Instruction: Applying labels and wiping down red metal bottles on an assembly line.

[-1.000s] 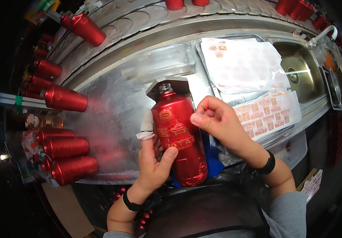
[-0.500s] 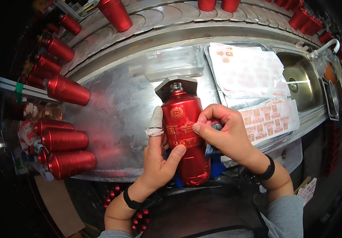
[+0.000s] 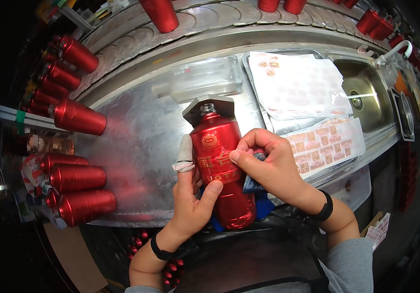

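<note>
A glossy red bottle [image 3: 237, 210] with gold markings and a bare threaded neck lies tilted in front of me. Its neck end rests at a grey angular support block [image 3: 224, 108]. My left hand [image 3: 193, 200] is wrapped round the bottle's left side, with a pale fabric cot on the index finger and the thumb on the front. My right hand [image 3: 268, 166] is closed, its thumb and index pinched against the gold markings; anything between those tips is too small to make out. A dark blue cloth [image 3: 252, 183] shows under and between its curled fingers.
Several red bottles [image 3: 79, 178] lie at the left, and others stand along the curved plate conveyor [image 3: 210, 18]. A tray [image 3: 268, 122] at the right holds white sheets and a printed decal sheet [image 3: 324, 146]. Beyond are a sink [image 3: 376, 107] and a clear container [image 3: 210, 75].
The bottle and both hands sit slightly farther left in view, while bottles on the conveyor have shifted right. My hold and the right hand's pinch look the same.
</note>
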Demonstrator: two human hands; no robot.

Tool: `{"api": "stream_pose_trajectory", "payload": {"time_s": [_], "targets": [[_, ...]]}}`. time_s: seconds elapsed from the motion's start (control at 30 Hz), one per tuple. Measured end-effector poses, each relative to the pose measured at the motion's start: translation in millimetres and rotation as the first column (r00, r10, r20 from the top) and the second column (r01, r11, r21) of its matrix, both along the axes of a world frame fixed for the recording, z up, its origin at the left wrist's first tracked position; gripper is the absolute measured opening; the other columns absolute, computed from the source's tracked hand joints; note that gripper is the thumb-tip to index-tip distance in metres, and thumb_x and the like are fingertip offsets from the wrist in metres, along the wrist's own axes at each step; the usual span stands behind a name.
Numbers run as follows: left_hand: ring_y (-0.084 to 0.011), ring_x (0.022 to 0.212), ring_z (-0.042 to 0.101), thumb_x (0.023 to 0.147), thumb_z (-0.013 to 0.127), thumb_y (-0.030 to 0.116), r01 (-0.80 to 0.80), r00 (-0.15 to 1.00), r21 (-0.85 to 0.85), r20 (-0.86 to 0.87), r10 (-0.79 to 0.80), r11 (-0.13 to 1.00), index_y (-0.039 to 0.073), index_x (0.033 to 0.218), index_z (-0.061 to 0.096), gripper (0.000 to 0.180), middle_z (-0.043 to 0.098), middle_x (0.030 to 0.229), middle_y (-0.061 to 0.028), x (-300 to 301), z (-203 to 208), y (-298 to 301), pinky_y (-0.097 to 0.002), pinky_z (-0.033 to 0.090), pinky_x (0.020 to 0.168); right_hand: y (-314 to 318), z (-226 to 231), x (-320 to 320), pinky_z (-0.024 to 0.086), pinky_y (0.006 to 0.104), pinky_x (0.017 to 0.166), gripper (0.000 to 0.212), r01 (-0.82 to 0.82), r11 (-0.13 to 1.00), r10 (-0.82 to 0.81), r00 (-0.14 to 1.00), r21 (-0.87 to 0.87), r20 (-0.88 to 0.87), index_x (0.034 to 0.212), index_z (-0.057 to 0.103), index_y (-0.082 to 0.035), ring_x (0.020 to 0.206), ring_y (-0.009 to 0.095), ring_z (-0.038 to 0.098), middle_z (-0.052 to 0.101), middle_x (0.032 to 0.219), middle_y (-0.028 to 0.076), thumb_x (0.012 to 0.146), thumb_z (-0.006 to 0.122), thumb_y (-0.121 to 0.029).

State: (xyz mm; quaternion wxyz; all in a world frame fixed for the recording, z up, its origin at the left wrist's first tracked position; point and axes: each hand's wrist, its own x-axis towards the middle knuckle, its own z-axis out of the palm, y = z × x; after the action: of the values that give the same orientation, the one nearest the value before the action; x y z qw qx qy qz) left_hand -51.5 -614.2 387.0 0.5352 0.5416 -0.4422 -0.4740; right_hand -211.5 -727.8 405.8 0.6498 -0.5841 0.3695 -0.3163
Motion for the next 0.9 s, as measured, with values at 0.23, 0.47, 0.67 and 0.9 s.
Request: {"api": "stream_pose_trajectory", "payload": {"time_s": [0.23,0.47,0.67,0.9], "targets": [[-0.0267,0.129,0.052,0.098,0.059,0.011,-0.022,1.0,-0.056,0.02,0.023,0.998,-0.001,0.156,0.008,0.079,0.043,0.145,-0.0212,-1,-1,-1,-0.0388,0.042,0.108,-1,-15,-2,0.045,0.0225,0.065,0.013,0.049,0.994,-0.051,0.999,0.099,0.017,0.091,0.06,-0.001,0.074,0.004,0.052,0.059,0.08,-0.001,0.09,0.068,-0.011],[-0.0268,0.128,0.053,0.098,0.059,0.012,-0.02,0.998,-0.055,0.066,0.023,0.998,-0.002,0.155,0.01,0.077,0.045,0.143,-0.0213,-2,0,-2,-0.0385,0.043,0.107,-1,-15,1,0.046,0.03,0.06,0.049,0.0,0.976,-0.039,0.984,-0.218,-0.172,0.1,0.049,-0.003,0.066,0.014,0.053,0.054,0.076,0.005,0.082,0.079,-0.038],[-0.0274,0.128,0.053,0.098,0.059,0.013,-0.027,0.998,-0.057,0.056,0.031,0.998,-0.003,0.155,0.01,0.077,0.046,0.143,-0.0217,-2,2,-2,-0.0388,0.043,0.107,-4,-9,5,0.043,0.0304,0.058,0.055,-0.027,0.977,-0.025,0.97,-0.21,-0.24,0.097,0.045,-0.005,0.064,0.015,0.047,0.049,0.072,0.005,0.078,0.081,-0.041],[-0.0275,0.13,0.05,0.098,0.059,0.013,-0.009,0.998,-0.068,0.06,0.013,0.998,-0.002,0.156,0.005,0.08,0.042,0.145,-0.0213,-1,-2,-2,-0.0392,0.042,0.108,-6,-24,4,0.035,0.024,0.058,0.042,-0.01,0.999,0.01,1.0,-0.053,0.001,0.098,0.045,-0.007,0.067,0.006,0.036,0.042,0.077,-0.002,0.084,0.079,-0.027]]}}
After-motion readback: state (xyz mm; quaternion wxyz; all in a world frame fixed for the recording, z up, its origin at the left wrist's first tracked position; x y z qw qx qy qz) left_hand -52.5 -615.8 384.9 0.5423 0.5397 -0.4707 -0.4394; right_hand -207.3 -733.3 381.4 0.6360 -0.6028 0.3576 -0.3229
